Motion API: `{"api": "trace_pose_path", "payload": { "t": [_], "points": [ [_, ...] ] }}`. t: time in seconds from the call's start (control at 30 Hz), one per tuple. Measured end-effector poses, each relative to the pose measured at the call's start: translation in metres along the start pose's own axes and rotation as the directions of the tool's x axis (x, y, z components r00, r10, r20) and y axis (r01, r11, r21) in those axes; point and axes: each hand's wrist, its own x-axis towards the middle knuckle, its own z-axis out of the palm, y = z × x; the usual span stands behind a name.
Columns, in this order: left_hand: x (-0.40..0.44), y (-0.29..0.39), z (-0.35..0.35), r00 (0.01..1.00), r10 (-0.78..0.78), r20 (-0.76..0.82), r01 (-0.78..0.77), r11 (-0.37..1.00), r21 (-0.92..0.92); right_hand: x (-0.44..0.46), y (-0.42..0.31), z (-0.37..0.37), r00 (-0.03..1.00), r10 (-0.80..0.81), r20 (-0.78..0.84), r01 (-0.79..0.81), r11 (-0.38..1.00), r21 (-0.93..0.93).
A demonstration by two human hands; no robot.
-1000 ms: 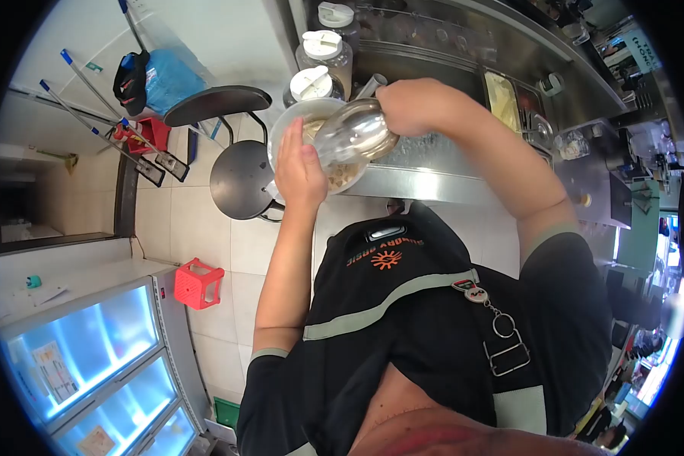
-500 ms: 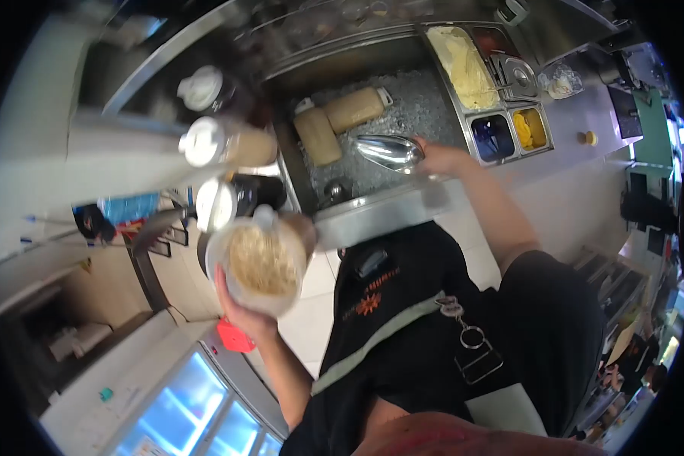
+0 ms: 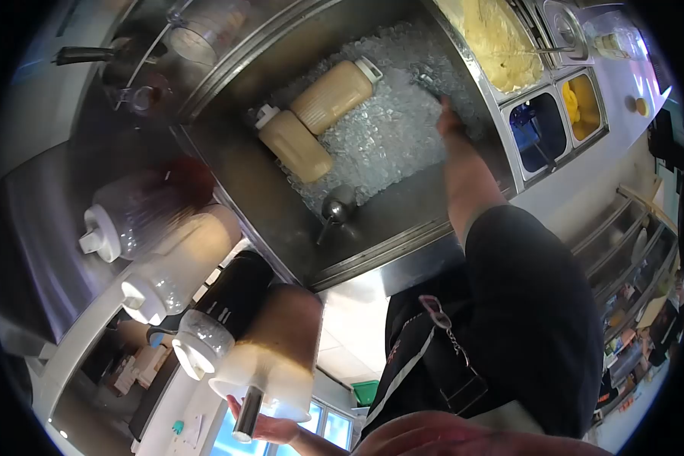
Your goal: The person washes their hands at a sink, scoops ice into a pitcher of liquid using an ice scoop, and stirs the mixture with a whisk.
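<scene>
My right hand [image 3: 450, 121] reaches over the ice bin [image 3: 418, 254] and closes round a metal scoop [image 3: 427, 77], whose bowl is mostly buried in the crushed ice [image 3: 387, 133]. At the bottom, my left hand [image 3: 275, 429] is at the rim of a large translucent plastic container [image 3: 300, 399], its fingers partly hidden behind it. Brown liquid shows inside, and a metal cylinder [image 3: 248, 414] sticks out of its mouth. Two beige-filled bottles [image 3: 334, 95] lie on the ice to the left of my right hand. A second scoop [image 3: 338, 204] rests at the bin's near side.
White-capped bottles [image 3: 144, 300] stand left of the bin, by a black one [image 3: 235, 292]. To the right are a pan of pale yellow food [image 3: 494, 42], a dark-blue-looking pan [image 3: 538, 133] and a pan with yellow pieces [image 3: 581, 106]. Shelving [image 3: 623, 235] stands farther right.
My right hand has lowered the scoop into the ice, toward the bin's far right. The view has shifted closer to the bin. The container at my left hand now appears lower in view.
</scene>
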Motion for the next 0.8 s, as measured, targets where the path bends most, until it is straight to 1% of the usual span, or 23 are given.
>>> {"api": "trace_pose_path", "payload": {
  "t": [0.03, 0.07, 0.1, 0.13, 0.17, 0.2, 0.23, 0.27, 0.33, 0.37, 0.43, 0.47, 0.5, 0.53, 0.57, 0.6, 0.63, 0.67, 0.7, 0.73, 0.77, 0.8],
  "points": [
    [0.001, -0.003, -0.004, 1.0, 0.001, -0.005, -0.001, 1.0, -0.008, -0.004, -0.008, 0.004, 0.973, -0.116, 0.2, 0.13, 0.99, -0.06],
    [0.001, -0.005, -0.005, 1.0, 0.003, -0.016, -0.003, 1.0, -0.015, -0.007, -0.018, 0.009, 0.892, -0.214, 0.398, 0.27, 0.959, -0.09],
    [0.001, -0.004, -0.002, 1.0, -0.006, -0.02, 0.005, 1.0, -0.014, -0.011, -0.025, 0.031, 0.81, -0.339, 0.478, 0.424, 0.903, -0.077],
    [0.003, 0.0, 0.001, 1.0, 0.03, 0.01, -0.03, 0.999, 0.036, -0.017, -0.032, 0.054, 0.702, -0.448, 0.554, 0.564, 0.825, -0.048],
    [0.003, 0.003, 0.003, 0.997, 0.063, 0.042, -0.066, 0.994, 0.083, -0.033, -0.045, 0.064, 0.66, -0.401, 0.635, 0.556, 0.83, -0.054],
    [0.002, 0.006, 0.001, 0.997, 0.052, 0.054, -0.056, 0.995, 0.081, -0.052, -0.058, 0.07, 0.611, -0.352, 0.709, 0.549, 0.834, -0.059],
    [0.001, 0.005, 0.003, 0.998, 0.05, 0.045, -0.053, 0.995, 0.083, -0.065, -0.074, 0.061, 0.606, -0.357, 0.71, 0.557, 0.829, -0.058],
    [0.001, 0.004, 0.005, 0.998, 0.041, 0.045, -0.043, 0.998, 0.041, -0.077, -0.094, 0.042, 0.537, -0.232, 0.811, 0.561, 0.816, -0.138],
    [-0.001, 0.008, 0.002, 0.999, 0.017, 0.03, -0.016, 1.0, -0.016, -0.091, -0.098, 0.038, 0.415, 0.025, 0.909, 0.498, 0.83, -0.251],
    [-0.001, 0.005, 0.002, 0.999, 0.034, 0.031, -0.034, 0.999, -0.02, -0.092, -0.102, 0.029, 0.418, 0.017, 0.908, 0.509, 0.824, -0.249],
    [-0.002, 0.0, -0.001, 1.0, 0.016, 0.008, -0.015, 0.995, -0.1, -0.107, -0.111, -0.009, 0.321, 0.117, 0.94, 0.42, 0.872, -0.252],
    [-0.004, -0.01, -0.007, 1.0, -0.029, -0.012, 0.027, 0.995, -0.098, -0.106, -0.107, -0.012, 0.242, 0.055, 0.969, 0.384, 0.911, -0.147],
    [-0.003, -0.012, -0.008, 0.999, -0.029, -0.024, 0.028, 0.998, -0.061, -0.11, -0.101, -0.02, 0.239, 0.057, 0.969, 0.398, 0.905, -0.151],
    [-0.003, -0.006, 0.0, 0.994, -0.062, -0.088, 0.055, 0.995, -0.087, -0.112, -0.096, -0.034, 0.229, -0.051, 0.972, 0.274, 0.962, -0.014],
    [-0.001, -0.004, 0.004, 0.988, -0.088, -0.124, 0.094, 0.995, 0.043, -0.119, -0.1, -0.048, 0.236, -0.161, 0.958, 0.146, 0.981, 0.129],
    [0.003, 0.014, 0.016, 0.992, -0.059, -0.112, 0.065, 0.997, 0.048, -0.133, -0.114, -0.08, 0.276, -0.196, 0.941, 0.22, 0.966, 0.136],
    [0.006, 0.017, 0.013, 0.998, -0.038, -0.055, 0.044, 0.993, 0.113, -0.144, -0.125, -0.107, 0.287, -0.204, 0.936, 0.251, 0.959, 0.132],
    [0.004, 0.02, 0.016, 0.999, 0.023, -0.025, -0.021, 0.998, 0.056, -0.153, -0.127, -0.126, 0.297, -0.242, 0.924, 0.295, 0.943, 0.153],
    [0.005, 0.019, 0.015, 0.999, 0.032, -0.017, -0.032, 0.999, -0.015, -0.163, -0.139, -0.151, 0.308, -0.284, 0.908, 0.348, 0.922, 0.171],
    [0.005, 0.02, 0.013, 0.999, 0.05, -0.018, -0.051, 0.997, -0.051, -0.177, -0.145, -0.182, 0.322, -0.329, 0.888, 0.283, 0.928, 0.241],
    [0.005, 0.02, 0.013, 0.997, 0.069, -0.021, -0.071, 0.994, -0.084, -0.191, -0.154, -0.208, 0.323, -0.335, 0.885, 0.312, 0.921, 0.234],
    [0.007, 0.022, 0.013, 0.996, 0.068, -0.053, -0.073, 0.992, -0.1, -0.201, -0.163, -0.232, 0.307, -0.345, 0.887, 0.303, 0.919, 0.253]
  ]
}}
